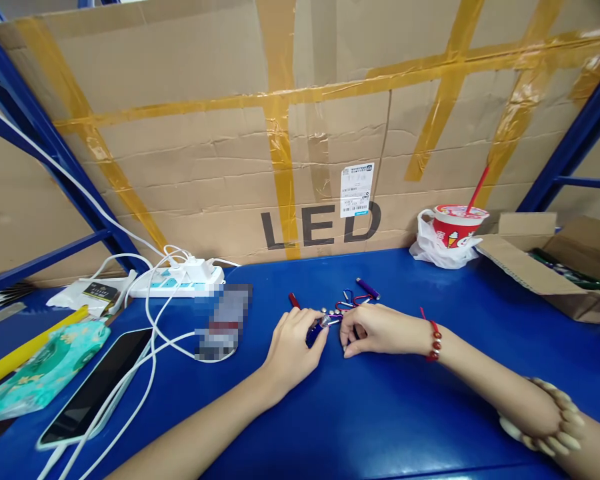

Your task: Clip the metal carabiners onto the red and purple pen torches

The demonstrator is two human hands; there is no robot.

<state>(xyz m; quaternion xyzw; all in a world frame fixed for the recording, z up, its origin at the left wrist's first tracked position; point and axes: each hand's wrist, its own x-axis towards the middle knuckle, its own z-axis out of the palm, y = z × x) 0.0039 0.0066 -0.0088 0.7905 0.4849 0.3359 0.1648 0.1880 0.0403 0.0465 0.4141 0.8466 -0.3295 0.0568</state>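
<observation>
My left hand (pixel 295 340) is closed around a small blue metal tube (pixel 314 333) with a shiny, clear-looking end that points toward my right hand. Just to its right, my right hand (pixel 373 330) is bent down with thumb and fingers pinched low over the table; whatever they hold is hidden. Behind and between the hands lie several small silver pieces (pixel 331 312) and some coloured carabiner clips (pixel 348 297), partly covered by the fingers. Another blue tube (pixel 368 288) rests beyond my right hand, and a red tube (pixel 293 300) lies beyond my left.
On the blue table (pixel 300 427), a phone (pixel 100 387), white cables and a power strip (pixel 180 283) sit left. A blurred item (pixel 225 320) lies near my left hand. At right stand a red cup (pixel 453 233) and an open carton (pixel 545 267). A cardboard sheet (pixel 205 167) closes off the back.
</observation>
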